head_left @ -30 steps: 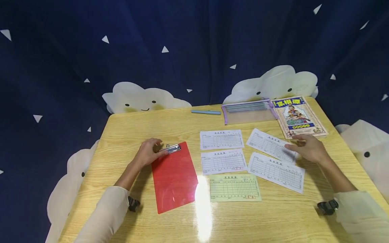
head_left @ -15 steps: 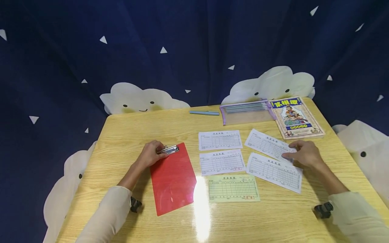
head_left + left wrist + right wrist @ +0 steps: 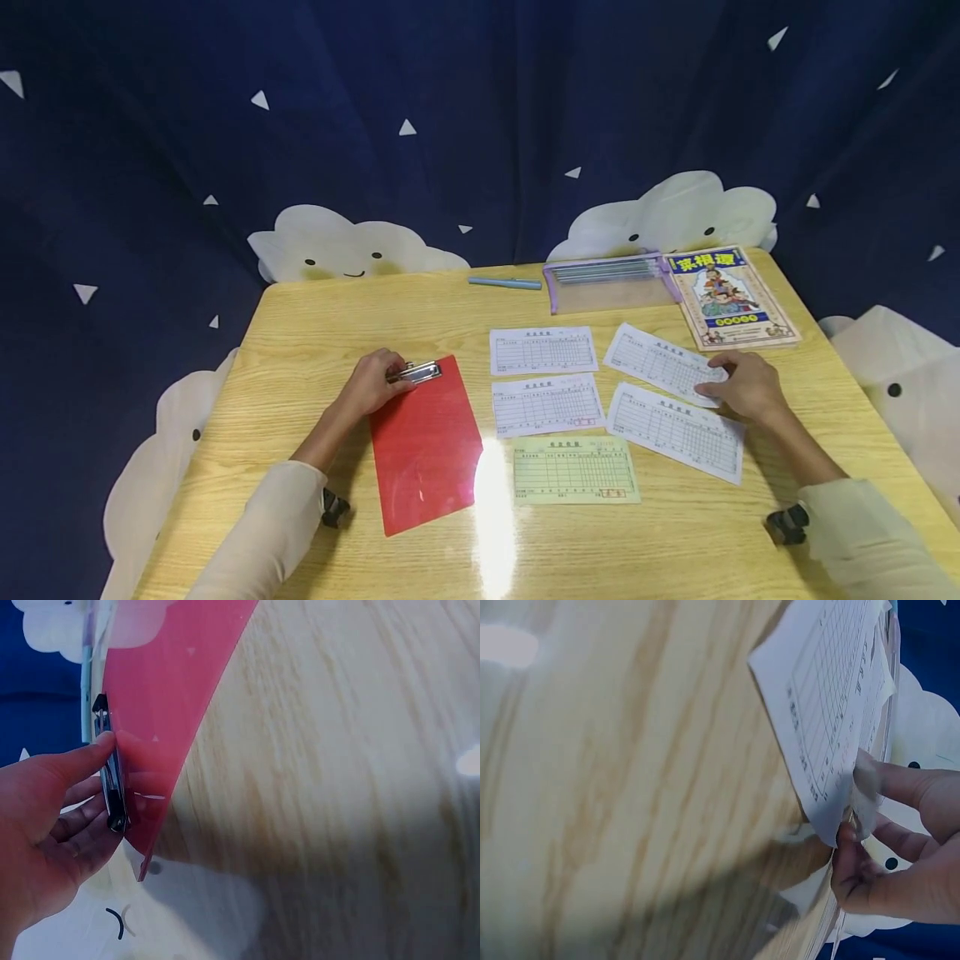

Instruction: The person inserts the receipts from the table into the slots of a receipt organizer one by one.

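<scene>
In the head view my left hand (image 3: 372, 383) grips a red clipboard (image 3: 427, 454) by its silver clip (image 3: 417, 372). The left wrist view shows the thumb on the clip (image 3: 112, 780) and the other fingers behind the board's translucent red sheet (image 3: 169, 682). Over on the right, my right hand (image 3: 750, 385) pinches the right end of a tilted white receipt slip (image 3: 660, 362). Seen from the right wrist, that slip's end (image 3: 866, 791) bends between thumb and fingers. A second white slip (image 3: 678, 432) lies just below it, close to the hand.
Two more white slips (image 3: 543, 350) and a green slip (image 3: 576, 471) lie mid-table. Along the back are a blue pen (image 3: 505, 283), a clear pencil case with purple trim (image 3: 615, 293) and a colourful book (image 3: 731, 298). A dark blue curtain (image 3: 480, 125) hangs behind the table.
My left fingers have curled in round the clip. My right hand has come slightly towards me and taken hold of the upper right slip's end. The other papers lie as before.
</scene>
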Demonstrator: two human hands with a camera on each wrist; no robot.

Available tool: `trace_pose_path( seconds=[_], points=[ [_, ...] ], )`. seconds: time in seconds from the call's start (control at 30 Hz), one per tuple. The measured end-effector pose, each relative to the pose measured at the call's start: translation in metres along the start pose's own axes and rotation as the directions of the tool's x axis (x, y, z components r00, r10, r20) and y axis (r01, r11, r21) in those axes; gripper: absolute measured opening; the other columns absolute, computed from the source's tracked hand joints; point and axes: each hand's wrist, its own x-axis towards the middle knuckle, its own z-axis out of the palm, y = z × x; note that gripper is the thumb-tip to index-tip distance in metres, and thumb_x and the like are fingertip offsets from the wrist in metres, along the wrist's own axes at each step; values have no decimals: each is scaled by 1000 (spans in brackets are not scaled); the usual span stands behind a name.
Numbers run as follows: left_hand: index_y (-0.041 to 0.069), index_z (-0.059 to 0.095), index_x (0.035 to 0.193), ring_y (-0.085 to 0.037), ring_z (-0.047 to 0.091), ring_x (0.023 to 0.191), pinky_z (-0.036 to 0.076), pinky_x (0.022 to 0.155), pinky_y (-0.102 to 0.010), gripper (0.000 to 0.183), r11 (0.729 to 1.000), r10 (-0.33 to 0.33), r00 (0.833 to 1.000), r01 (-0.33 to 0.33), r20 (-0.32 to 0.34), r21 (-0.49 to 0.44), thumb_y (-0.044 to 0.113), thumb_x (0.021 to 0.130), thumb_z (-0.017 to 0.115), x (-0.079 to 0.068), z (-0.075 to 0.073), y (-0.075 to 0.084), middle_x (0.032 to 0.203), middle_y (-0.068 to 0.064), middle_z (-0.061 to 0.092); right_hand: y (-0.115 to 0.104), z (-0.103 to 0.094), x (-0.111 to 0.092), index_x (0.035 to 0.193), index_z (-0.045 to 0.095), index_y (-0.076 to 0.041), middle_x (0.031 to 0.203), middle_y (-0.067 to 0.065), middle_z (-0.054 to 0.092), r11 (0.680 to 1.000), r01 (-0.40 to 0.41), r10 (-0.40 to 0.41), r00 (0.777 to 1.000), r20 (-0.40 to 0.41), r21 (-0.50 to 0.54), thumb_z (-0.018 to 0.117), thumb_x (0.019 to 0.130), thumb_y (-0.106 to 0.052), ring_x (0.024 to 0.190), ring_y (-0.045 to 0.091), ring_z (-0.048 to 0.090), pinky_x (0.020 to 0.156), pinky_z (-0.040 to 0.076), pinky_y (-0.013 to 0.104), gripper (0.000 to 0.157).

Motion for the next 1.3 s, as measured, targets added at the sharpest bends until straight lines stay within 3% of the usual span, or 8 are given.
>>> trace_pose_path(
  seconds=[0.2,0.43,0.67,0.9,1.0,1.13,1.3],
  points=[
    [2,68,90,-19,54,76,46,70,-33,29,1000,-9,1000,9,-12,-1,22,73,81,1,2,1,85,-9,62,-4,-2,-1,110,53,10,90,27,47,998,-57,57,998,-35,25,79,72,-21,88,40,35,64,30,35,55],
    [1,67,91,-18,53,75,45,69,-32,31,1000,-5,1000,5,-25,12,23,74,81,1,5,0,84,-9,62,-4,-5,-1,101,58,5,80,16,55,998,-67,67,998,12,4,76,76,-24,72,28,49,60,32,31,43],
    [1,66,91,-17,51,74,44,68,-32,30,1000,3,999,-2,-32,23,23,75,80,0,7,0,82,-8,60,-7,-5,0,109,61,3,84,13,52,998,-55,52,997,53,41,67,82,-17,73,24,48,58,36,27,35],
    [1,67,92,-19,54,77,47,71,-36,30,999,-4,999,6,-52,38,23,76,79,-1,6,-1,85,-9,62,-23,-19,-2,117,59,1,104,23,53,993,-38,34,998,44,110,64,87,-23,86,29,48,59,37,27,39],
    [1,68,93,-20,55,78,47,72,-36,29,999,-4,998,6,-55,34,23,76,79,-1,6,-2,86,-9,63,-33,-29,-3,119,59,1,89,16,53,991,-17,13,999,32,130,63,89,-25,75,22,47,52,37,26,40],
    [1,68,92,-20,55,78,47,72,-36,28,1000,4,999,-3,-50,29,22,76,79,0,5,-2,86,-9,63,-47,-40,-2,121,58,-2,71,3,41,986,-3,-2,1000,27,165,62,90,-27,59,13,38,46,34,27,40],
    [1,68,92,-20,56,76,48,71,-36,28,1000,8,999,-7,-50,30,22,76,79,-1,3,-1,86,-9,63,-71,-45,-3,121,59,-5,65,-1,33,975,52,-53,999,0,217,64,90,-26,52,11,33,43,31,28,38]
  ],
)
